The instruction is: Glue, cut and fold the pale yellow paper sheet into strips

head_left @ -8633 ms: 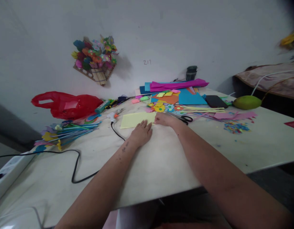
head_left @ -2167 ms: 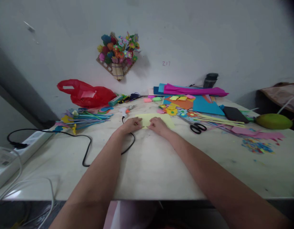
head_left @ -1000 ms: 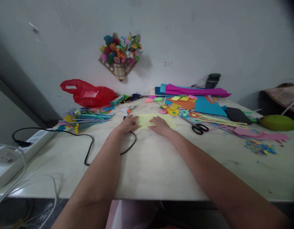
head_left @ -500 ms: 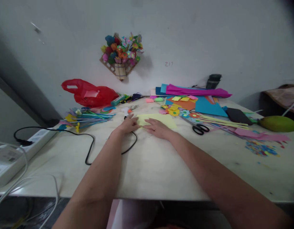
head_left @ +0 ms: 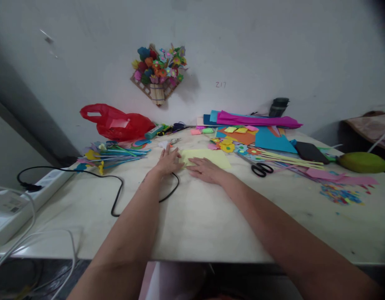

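Note:
A sheet of pale yellow paper [head_left: 220,156] lies flat on the table in front of me. My right hand [head_left: 205,169] rests palm down across its near left part, fingers stretched out and slightly apart. At the sheet's left edge is my left hand [head_left: 169,161], its fingers spread; whether its fingertips press on the paper or only on the table I cannot tell. A white tool with an orange part [head_left: 164,144] sits just beyond the left hand, partly hidden by it. A black cable [head_left: 176,186] curls out from under my left wrist.
Black-handled scissors [head_left: 261,168], foam flowers [head_left: 227,145] and yellow strips [head_left: 289,157] lie to the right, with paper scraps [head_left: 340,195] farther out. On the left are stemmed paper flowers [head_left: 117,153], a red plastic bag [head_left: 125,126] and a power strip [head_left: 51,183].
My left hand's fingers have spread and reach slightly farther forward. My right hand has shifted slightly left on the yellow paper, which stays nearly in place.

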`<action>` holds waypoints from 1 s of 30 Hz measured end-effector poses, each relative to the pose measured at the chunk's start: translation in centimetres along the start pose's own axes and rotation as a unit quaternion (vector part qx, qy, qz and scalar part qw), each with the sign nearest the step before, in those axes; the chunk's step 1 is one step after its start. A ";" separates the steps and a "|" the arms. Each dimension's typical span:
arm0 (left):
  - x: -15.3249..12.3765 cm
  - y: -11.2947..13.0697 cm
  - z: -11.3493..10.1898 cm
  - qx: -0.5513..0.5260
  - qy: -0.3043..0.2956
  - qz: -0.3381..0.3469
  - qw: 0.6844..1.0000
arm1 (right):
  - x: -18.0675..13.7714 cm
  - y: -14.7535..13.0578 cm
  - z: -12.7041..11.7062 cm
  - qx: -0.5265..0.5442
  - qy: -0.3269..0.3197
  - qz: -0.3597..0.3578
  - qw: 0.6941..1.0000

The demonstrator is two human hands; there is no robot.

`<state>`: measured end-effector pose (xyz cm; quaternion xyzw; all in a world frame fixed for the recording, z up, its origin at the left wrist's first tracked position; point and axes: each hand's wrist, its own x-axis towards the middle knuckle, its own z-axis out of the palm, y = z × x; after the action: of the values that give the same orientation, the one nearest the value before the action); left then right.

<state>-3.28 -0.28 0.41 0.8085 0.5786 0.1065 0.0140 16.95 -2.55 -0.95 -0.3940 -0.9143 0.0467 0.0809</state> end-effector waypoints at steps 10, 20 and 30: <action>0.0 0.4 0.2 0.038 -0.076 -0.032 0.996 | -0.1 0.0 0.2 0.005 0.000 0.003 1.000; 0.0 0.6 -0.5 0.069 -0.134 -0.085 0.985 | -0.2 -0.4 -0.2 -0.004 -0.028 0.001 1.000; 0.1 -0.9 0.2 0.056 -0.094 -0.075 0.991 | 0.2 -1.5 0.1 -0.020 -0.005 0.006 1.000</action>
<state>-4.03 0.15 0.11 0.7686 0.6390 -0.0034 0.0312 15.78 -3.43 -0.80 -0.4011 -0.9130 0.0307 0.0679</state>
